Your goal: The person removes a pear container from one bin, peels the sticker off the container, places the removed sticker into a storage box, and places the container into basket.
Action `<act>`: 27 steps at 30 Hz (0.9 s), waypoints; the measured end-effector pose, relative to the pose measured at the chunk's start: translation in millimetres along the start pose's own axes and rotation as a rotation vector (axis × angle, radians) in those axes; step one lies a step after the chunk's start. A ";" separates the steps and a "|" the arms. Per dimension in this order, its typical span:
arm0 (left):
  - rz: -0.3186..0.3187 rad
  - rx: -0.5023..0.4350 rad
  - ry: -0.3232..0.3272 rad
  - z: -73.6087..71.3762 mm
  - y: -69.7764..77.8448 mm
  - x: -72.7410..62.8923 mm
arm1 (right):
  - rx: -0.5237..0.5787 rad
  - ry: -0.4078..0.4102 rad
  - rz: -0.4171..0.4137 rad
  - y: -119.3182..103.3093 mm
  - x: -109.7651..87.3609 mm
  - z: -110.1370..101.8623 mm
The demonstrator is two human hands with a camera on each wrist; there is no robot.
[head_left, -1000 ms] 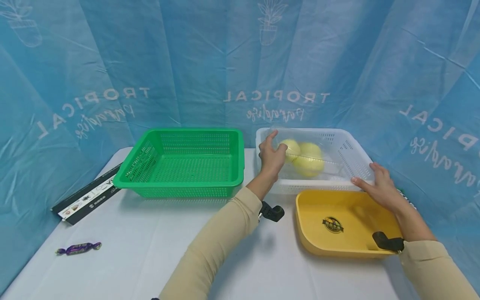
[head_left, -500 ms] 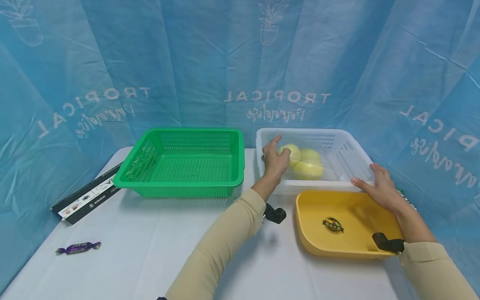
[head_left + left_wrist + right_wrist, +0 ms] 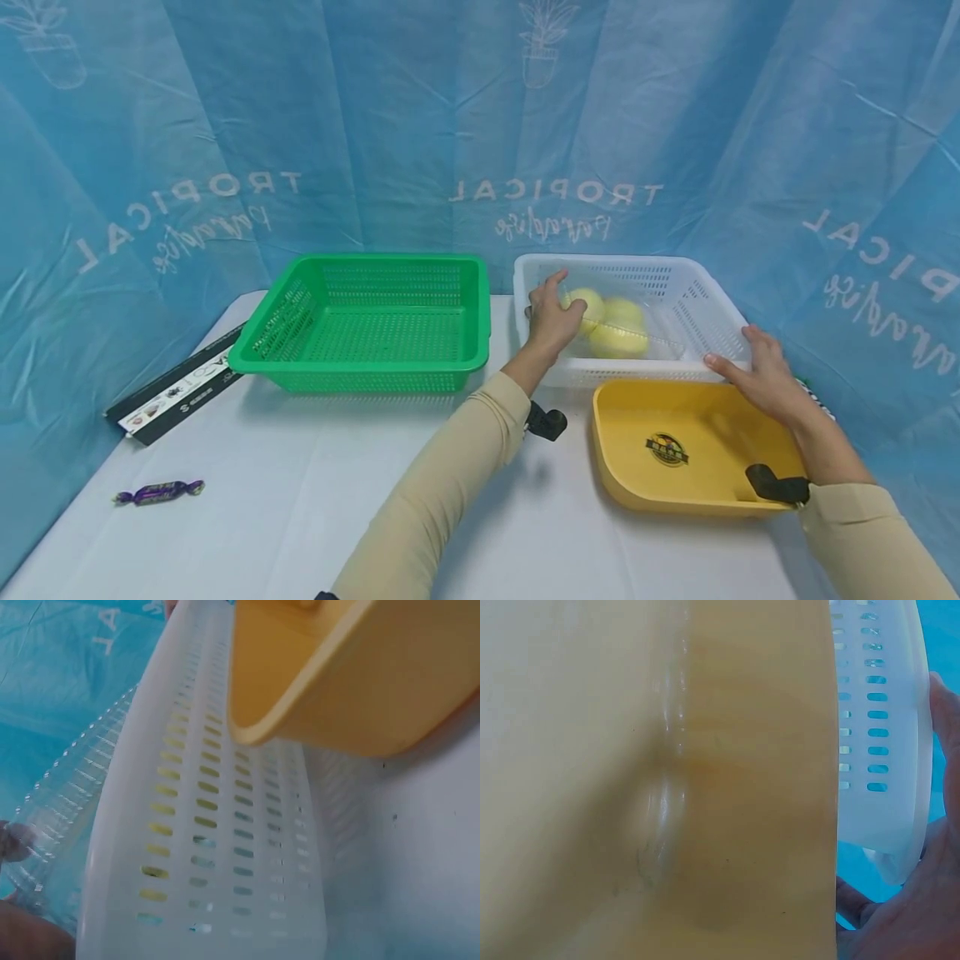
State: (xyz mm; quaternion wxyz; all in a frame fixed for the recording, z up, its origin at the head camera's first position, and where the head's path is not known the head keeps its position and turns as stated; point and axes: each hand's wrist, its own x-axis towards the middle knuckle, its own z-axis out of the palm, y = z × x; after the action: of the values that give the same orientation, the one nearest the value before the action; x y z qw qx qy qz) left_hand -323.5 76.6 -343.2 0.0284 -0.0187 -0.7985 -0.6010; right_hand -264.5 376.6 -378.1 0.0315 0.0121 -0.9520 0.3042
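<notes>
In the head view my left hand [image 3: 553, 321] pinches the left end of a clear plastic box holding round pale-yellow fruits [image 3: 619, 329]. The box sits inside the white basket [image 3: 630, 367], low between its walls. Seen from the left wrist, the ribbed edge of the clear box [image 3: 75, 772] shows beside the basket's rim, with fingertips at its end. My right hand [image 3: 765, 379] grips the basket's front right corner, thumb over the front rim and fingers along the right side. Part of this hand [image 3: 907, 915] also shows around the rim in the right wrist view.
A yellow bin [image 3: 630, 467] with a dark label stands right in front of the white basket, under the right forearm. To the left is a green basket [image 3: 360, 379], with a long black-and-white box [image 3: 180, 392] beside it. A purple wrapped candy [image 3: 159, 492] lies front left.
My left hand has moved down and slightly right, lowering the clear box of fruits deeper into the white basket. It barely moves in the last half second. The right hand has stayed put.
</notes>
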 end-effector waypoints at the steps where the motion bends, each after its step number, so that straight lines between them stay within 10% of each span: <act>1: 0.002 0.014 -0.008 -0.5 -0.1 -0.2 | -0.004 0.002 -0.006 0.3 0.1 -0.2; 27: -0.155 0.290 -0.174 -1.5 0.9 6.2 | -0.017 0.001 -0.009 -1.0 0.2 -0.7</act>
State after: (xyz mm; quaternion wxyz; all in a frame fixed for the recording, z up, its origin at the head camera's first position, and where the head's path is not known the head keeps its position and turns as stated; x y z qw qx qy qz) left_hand -329.6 75.4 -341.5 -0.0846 -0.0046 -0.8752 -0.4763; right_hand -264.6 376.2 -376.9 0.0333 0.0158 -0.9545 0.2960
